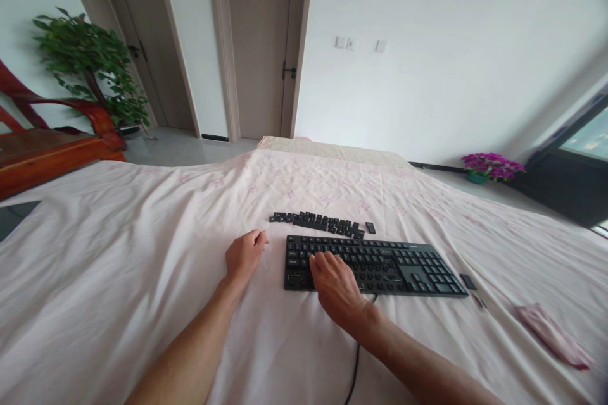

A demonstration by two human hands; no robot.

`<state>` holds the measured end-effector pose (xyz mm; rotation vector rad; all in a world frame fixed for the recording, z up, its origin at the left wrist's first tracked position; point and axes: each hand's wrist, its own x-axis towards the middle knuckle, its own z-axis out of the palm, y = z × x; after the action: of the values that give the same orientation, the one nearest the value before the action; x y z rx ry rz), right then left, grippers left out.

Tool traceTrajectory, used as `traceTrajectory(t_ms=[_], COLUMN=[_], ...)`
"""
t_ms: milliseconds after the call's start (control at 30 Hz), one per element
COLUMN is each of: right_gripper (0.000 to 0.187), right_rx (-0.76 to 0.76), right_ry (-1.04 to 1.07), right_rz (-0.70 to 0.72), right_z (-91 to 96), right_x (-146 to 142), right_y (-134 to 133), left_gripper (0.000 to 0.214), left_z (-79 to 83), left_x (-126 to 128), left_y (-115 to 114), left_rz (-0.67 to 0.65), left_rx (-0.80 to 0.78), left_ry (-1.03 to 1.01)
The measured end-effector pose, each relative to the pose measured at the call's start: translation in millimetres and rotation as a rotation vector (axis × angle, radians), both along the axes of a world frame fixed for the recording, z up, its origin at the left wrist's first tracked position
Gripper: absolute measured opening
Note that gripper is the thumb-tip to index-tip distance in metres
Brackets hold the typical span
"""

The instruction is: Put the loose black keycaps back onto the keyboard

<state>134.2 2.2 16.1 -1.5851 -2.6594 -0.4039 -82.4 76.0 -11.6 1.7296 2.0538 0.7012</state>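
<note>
A black keyboard (430, 269) lies on the pink cloth, with caps off its lower left rows and bare key posts showing. My right hand (336, 286) is over its left part, fingers bent together against the keys; what the fingertips hold, if anything, is hidden. Left of the keyboard, my left hand (244, 256) rests on the cloth with fingers curled closed, their inside out of sight. Loose black keycaps (332, 225) lie in a slanting band beyond the keyboard, with the long space bar (310, 223) among them.
A small dark piece (370, 228) lies past the keyboard, another dark piece (468, 281) at its right end, near thin tweezers-like strips (479, 301). A pink folded cloth (553, 335) is at right. The keyboard's cable (355, 367) runs toward me. A wooden chair (61, 133) stands left.
</note>
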Motion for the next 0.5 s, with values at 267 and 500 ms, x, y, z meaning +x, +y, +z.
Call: traceTrajectory(t_ms=[267,500], right_gripper=[0.035,0.030], right_rx=[-0.104,-0.130], right_ry=[0.019,0.370], right_rz=[0.059,-0.213], right_z=[16.9,44.6], right_x=[10.5,34.0], right_y=[6.0,104.3], left_gripper=[0.040,0.042], left_z=[6.2,2.0], left_x=[2.8,1.9], left_y=[-2.1,1.1], left_rz=[-0.009,-0.009], left_rx=[-0.022,-0.009], left_ry=[-0.003,-0.034])
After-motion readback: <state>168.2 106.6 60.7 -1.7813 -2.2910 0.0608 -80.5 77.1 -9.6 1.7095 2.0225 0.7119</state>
